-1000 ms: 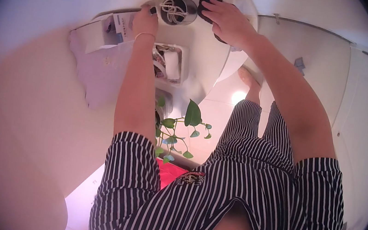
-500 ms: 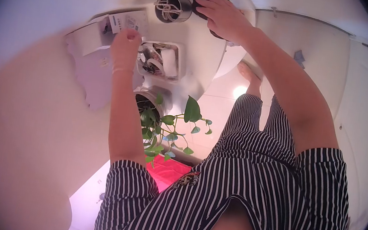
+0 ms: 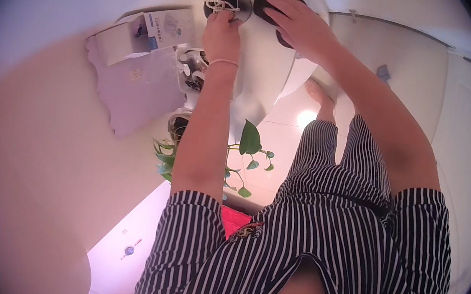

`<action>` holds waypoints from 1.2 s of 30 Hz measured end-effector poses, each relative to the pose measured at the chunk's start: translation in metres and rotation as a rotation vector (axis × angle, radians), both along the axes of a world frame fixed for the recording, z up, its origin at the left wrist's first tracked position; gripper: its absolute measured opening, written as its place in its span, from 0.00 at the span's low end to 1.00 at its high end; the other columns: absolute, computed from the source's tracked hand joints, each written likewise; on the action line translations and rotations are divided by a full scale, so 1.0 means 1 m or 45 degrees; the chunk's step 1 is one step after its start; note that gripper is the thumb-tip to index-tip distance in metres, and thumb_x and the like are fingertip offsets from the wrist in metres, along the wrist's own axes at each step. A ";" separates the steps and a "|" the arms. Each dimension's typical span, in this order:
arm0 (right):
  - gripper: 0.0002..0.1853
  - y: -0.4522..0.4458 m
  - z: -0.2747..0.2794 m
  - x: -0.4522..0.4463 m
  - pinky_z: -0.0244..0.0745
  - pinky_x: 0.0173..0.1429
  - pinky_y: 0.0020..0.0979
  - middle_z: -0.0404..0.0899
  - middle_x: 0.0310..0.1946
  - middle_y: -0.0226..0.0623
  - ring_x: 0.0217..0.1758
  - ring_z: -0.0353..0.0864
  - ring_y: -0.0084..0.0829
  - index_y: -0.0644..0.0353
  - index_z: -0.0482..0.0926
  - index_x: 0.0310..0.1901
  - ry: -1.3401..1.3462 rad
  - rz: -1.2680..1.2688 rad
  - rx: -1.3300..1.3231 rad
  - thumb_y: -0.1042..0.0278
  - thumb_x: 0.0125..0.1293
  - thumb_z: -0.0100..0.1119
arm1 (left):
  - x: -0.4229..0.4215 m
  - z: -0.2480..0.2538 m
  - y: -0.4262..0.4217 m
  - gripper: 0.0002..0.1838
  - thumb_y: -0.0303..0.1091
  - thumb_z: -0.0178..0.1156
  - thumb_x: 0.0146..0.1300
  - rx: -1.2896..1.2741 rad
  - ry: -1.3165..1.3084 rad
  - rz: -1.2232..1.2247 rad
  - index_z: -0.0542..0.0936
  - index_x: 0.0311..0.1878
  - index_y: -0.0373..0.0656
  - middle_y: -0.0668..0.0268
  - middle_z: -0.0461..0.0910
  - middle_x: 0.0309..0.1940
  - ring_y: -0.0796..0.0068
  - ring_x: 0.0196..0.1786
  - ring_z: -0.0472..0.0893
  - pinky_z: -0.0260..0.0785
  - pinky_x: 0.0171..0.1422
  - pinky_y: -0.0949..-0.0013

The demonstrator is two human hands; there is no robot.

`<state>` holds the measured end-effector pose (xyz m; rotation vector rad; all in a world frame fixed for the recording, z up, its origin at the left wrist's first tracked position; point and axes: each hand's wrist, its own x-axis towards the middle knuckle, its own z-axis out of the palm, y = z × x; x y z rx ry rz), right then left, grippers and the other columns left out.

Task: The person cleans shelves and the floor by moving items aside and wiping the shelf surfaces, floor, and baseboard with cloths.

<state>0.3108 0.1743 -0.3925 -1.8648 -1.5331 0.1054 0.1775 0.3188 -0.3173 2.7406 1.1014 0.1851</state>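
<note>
My left hand point(image 3: 222, 37) is at the near rim of a round dark container point(image 3: 243, 7), its fingers bent over the edge. White beaded strands point(image 3: 222, 2) lie in that container, and whether the fingers grip them or the rim is hidden. To the right, my right hand point(image 3: 300, 28) rests with spread fingers on a dark, soft-looking item point(image 3: 268, 2), which shows past the fingertips and below the palm.
An opened white box point(image 3: 171, 27) lies on a lilac mat point(image 3: 136, 89) at the left. A tray of small items point(image 3: 190, 69) is partly behind my left forearm. Nearer me are a potted plant point(image 3: 251, 139) and something red point(image 3: 233, 220).
My left hand first drew back from beside the container toward the tray, then moved forward and right to the container's rim. My right hand has stayed on the dark item.
</note>
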 end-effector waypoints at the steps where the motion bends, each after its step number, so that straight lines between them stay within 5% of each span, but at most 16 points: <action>1: 0.23 -0.005 -0.012 -0.001 0.60 0.78 0.40 0.67 0.70 0.34 0.75 0.62 0.37 0.57 0.75 0.63 0.018 0.034 0.046 0.71 0.66 0.59 | -0.001 0.004 -0.001 0.09 0.30 0.67 0.57 0.021 -0.063 0.009 0.81 0.41 0.40 0.56 0.80 0.39 0.51 0.43 0.80 0.73 0.48 0.55; 5: 0.22 0.013 -0.010 -0.004 0.60 0.77 0.40 0.70 0.68 0.36 0.73 0.65 0.38 0.59 0.75 0.62 -0.113 0.023 0.038 0.72 0.65 0.58 | -0.019 0.050 -0.022 0.07 0.28 0.67 0.55 0.048 -0.185 0.016 0.80 0.36 0.39 0.56 0.79 0.35 0.50 0.40 0.79 0.72 0.46 0.54; 9: 0.26 0.093 -0.009 -0.015 0.61 0.76 0.40 0.73 0.66 0.39 0.72 0.67 0.40 0.61 0.75 0.62 -0.122 0.127 0.037 0.75 0.59 0.60 | -0.050 0.105 -0.054 0.11 0.26 0.71 0.55 -0.032 -0.351 0.307 0.81 0.38 0.33 0.64 0.78 0.30 0.72 0.33 0.76 0.70 0.41 0.69; 12: 0.28 0.132 0.005 -0.039 0.59 0.77 0.40 0.69 0.70 0.34 0.74 0.65 0.40 0.57 0.75 0.63 0.026 0.270 -0.130 0.74 0.57 0.62 | -0.080 0.105 -0.058 0.11 0.25 0.72 0.56 -0.138 -0.514 0.525 0.80 0.39 0.31 0.68 0.78 0.29 0.79 0.32 0.74 0.69 0.40 0.73; 18: 0.23 0.179 0.002 -0.066 0.60 0.76 0.39 0.75 0.65 0.32 0.73 0.66 0.36 0.56 0.81 0.56 0.123 0.363 -0.004 0.74 0.56 0.60 | -0.077 0.109 -0.052 0.13 0.28 0.71 0.58 -0.059 -0.343 0.762 0.81 0.43 0.31 0.67 0.81 0.33 0.78 0.33 0.77 0.71 0.42 0.73; 23: 0.14 0.165 0.001 -0.038 0.66 0.71 0.40 0.82 0.53 0.34 0.64 0.74 0.36 0.56 0.86 0.40 0.325 0.955 -0.083 0.75 0.50 0.60 | -0.055 0.090 -0.027 0.13 0.29 0.72 0.56 0.077 -0.265 0.727 0.82 0.40 0.31 0.63 0.82 0.32 0.75 0.33 0.78 0.72 0.43 0.71; 26: 0.09 0.144 -0.005 -0.024 0.71 0.64 0.41 0.84 0.46 0.34 0.58 0.78 0.36 0.59 0.84 0.34 0.374 1.014 -0.178 0.76 0.48 0.60 | -0.054 0.071 -0.004 0.12 0.29 0.72 0.55 0.068 -0.275 0.628 0.82 0.38 0.31 0.63 0.82 0.30 0.75 0.33 0.79 0.72 0.42 0.71; 27: 0.07 0.130 -0.012 -0.015 0.73 0.59 0.42 0.84 0.40 0.35 0.54 0.80 0.38 0.60 0.83 0.29 0.360 1.019 0.069 0.78 0.46 0.60 | -0.054 0.064 0.002 0.13 0.30 0.72 0.55 0.051 -0.300 0.545 0.83 0.37 0.31 0.65 0.82 0.28 0.78 0.32 0.78 0.72 0.40 0.73; 32: 0.03 0.061 -0.001 0.027 0.70 0.59 0.38 0.83 0.35 0.29 0.52 0.79 0.34 0.58 0.80 0.23 0.299 0.901 -0.048 0.78 0.46 0.60 | -0.037 0.045 0.012 0.13 0.30 0.71 0.55 -0.062 -0.357 0.492 0.84 0.39 0.30 0.65 0.82 0.27 0.79 0.30 0.77 0.71 0.38 0.73; 34: 0.03 0.040 0.003 0.038 0.69 0.59 0.37 0.82 0.34 0.26 0.51 0.78 0.32 0.57 0.78 0.22 0.278 0.849 -0.016 0.78 0.46 0.61 | -0.031 0.046 0.009 0.13 0.30 0.71 0.55 -0.156 -0.308 0.604 0.84 0.41 0.31 0.58 0.83 0.34 0.67 0.36 0.81 0.74 0.46 0.66; 36: 0.05 0.026 0.009 0.043 0.67 0.58 0.34 0.82 0.32 0.23 0.51 0.76 0.29 0.55 0.77 0.20 0.223 0.761 -0.079 0.77 0.46 0.61 | -0.030 0.061 -0.004 0.13 0.29 0.71 0.55 -0.151 -0.349 0.566 0.83 0.41 0.31 0.59 0.83 0.34 0.68 0.35 0.81 0.74 0.46 0.67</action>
